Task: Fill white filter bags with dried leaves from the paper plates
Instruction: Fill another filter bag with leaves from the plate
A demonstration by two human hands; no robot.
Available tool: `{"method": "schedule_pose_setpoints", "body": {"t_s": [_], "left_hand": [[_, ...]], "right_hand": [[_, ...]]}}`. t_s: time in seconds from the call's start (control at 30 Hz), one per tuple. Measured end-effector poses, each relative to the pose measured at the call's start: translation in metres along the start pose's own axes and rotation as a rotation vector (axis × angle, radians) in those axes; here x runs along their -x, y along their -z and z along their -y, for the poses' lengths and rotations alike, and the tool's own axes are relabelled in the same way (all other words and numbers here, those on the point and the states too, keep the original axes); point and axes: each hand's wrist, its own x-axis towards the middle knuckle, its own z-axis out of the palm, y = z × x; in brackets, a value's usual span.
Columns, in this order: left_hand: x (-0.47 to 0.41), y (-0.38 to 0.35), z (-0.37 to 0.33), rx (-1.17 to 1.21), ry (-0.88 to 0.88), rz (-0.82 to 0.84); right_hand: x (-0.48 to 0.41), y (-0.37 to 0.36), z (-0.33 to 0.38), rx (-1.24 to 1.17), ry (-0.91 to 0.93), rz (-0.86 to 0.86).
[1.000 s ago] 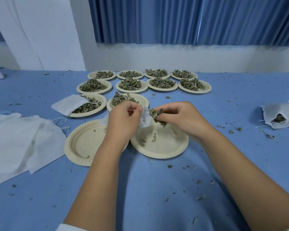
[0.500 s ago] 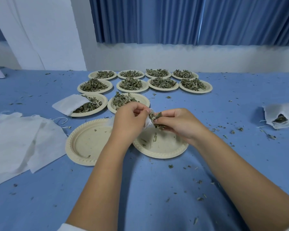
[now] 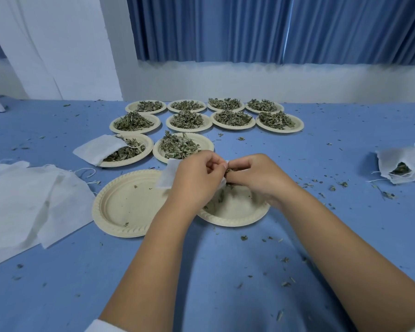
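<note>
My left hand (image 3: 194, 179) grips a white filter bag (image 3: 167, 174) by its mouth, above a nearly bare paper plate (image 3: 235, 215). My right hand (image 3: 256, 174) pinches a tuft of dried leaves (image 3: 228, 172) and presses it against the bag's opening. The two hands touch at the fingertips. Most of the bag is hidden behind my left hand. Left of them lies a second bare paper plate (image 3: 120, 204). Behind stand several plates heaped with leaves, the nearest one (image 3: 203, 144) just beyond my hands.
A stack of flat white bags (image 3: 27, 204) lies at the left. One bag (image 3: 97, 148) rests on a leaf plate (image 3: 144, 153). Filled bags (image 3: 403, 165) sit at the right edge. Leaf crumbs litter the blue table (image 3: 216, 271). A wall and blue curtain (image 3: 273, 27) stand behind.
My right hand has moved left with the leaves until it meets my left hand at the bag's mouth. The leaf tuft is now mostly tucked between the fingers.
</note>
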Motion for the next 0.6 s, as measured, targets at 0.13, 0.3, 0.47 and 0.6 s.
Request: {"method": "schedule_pose_setpoints", "body": {"t_s": [0.13, 0.3, 0.47, 0.6], "left_hand": [[0.000, -0.001, 0.002, -0.012, -0.002, -0.027], [-0.001, 0.003, 0.003, 0.024, 0.011, -0.077], [-0.002, 0.008, 0.001, 0.156, 0.041, -0.087], [-0.002, 0.013, 0.000, 0.249, 0.071, -0.053]], "right_hand": [[-0.001, 0.007, 0.005, -0.049, 0.021, 0.117], [-0.006, 0.006, 0.003, -0.472, -0.044, 0.085], [-0.006, 0.001, -0.002, -0.571, -0.041, 0.010], [-0.006, -0.009, -0.003, -0.537, -0.064, -0.032]]}}
